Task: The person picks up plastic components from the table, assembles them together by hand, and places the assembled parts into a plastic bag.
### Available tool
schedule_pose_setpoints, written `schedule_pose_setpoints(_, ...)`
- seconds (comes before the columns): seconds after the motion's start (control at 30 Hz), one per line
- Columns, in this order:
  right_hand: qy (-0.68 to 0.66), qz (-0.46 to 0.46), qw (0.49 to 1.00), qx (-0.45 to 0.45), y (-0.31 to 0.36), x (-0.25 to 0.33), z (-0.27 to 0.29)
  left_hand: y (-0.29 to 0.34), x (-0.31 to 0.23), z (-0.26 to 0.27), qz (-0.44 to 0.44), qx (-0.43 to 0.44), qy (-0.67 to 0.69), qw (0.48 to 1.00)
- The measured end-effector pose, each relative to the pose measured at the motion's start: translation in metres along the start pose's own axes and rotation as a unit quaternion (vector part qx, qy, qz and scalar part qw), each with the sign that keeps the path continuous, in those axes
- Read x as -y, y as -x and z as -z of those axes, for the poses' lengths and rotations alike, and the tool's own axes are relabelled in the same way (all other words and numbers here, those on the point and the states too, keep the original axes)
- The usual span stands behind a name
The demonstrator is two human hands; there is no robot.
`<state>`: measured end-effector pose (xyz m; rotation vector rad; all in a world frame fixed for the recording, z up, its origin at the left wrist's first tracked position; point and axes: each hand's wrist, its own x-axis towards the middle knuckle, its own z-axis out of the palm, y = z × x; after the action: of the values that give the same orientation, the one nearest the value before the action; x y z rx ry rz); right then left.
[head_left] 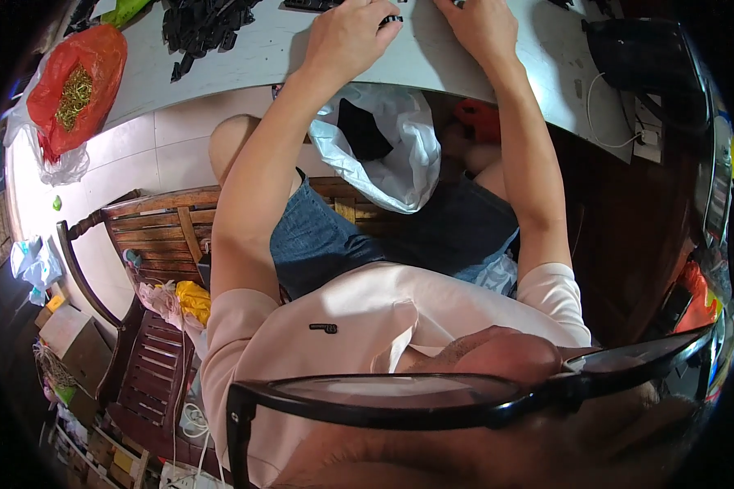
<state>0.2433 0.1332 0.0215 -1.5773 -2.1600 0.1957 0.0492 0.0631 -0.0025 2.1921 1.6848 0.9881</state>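
My left hand (pixel 349 39) is over the table at the upper edge, its fingers curled around a small black plastic part (pixel 391 20). To its right, my right hand (pixel 488 31) has its fingers bent in, and the picture's edge cuts off their tips. What the right fingers hold, if anything, cannot be made out. A black flat piece (pixel 308 3) lies on the table just beyond the left hand. Left of that hand is a heap of black plastic parts (pixel 200 31).
On the table (pixel 151 77) at left sits a red bag (pixel 106 57) of small brass-coloured pieces. Below the table edge, between my knees, hangs an open white bag (pixel 412 175) with something black inside. A black device (pixel 644 61) and white cable (pixel 589 106) are at right.
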Motion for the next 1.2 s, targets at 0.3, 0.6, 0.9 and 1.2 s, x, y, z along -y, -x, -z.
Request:
schedule_pose_setpoints(0.3,-0.198,-0.029,0.97,0.136,0.024,-0.013,0.015,0.008,0.001,0.017,-0.007,0.023,0.026,0.999)
schedule_pose_setpoints(0.6,-0.423,-0.239,0.845,0.221,0.018,-0.001,0.028,0.014,-0.001,0.017,0.004,0.041,0.018,0.999)
schedule_pose_setpoints(0.9,-0.385,-0.208,0.868,0.235,0.022,-0.005,0.019,0.015,-0.006,0.02,0.015,0.056,0.028,0.998)
schedule_pose_setpoints(1.2,-0.348,-0.196,0.885,0.241,0.026,0.004,0.023,0.017,-0.002,0.017,-0.014,0.044,0.024,0.999)
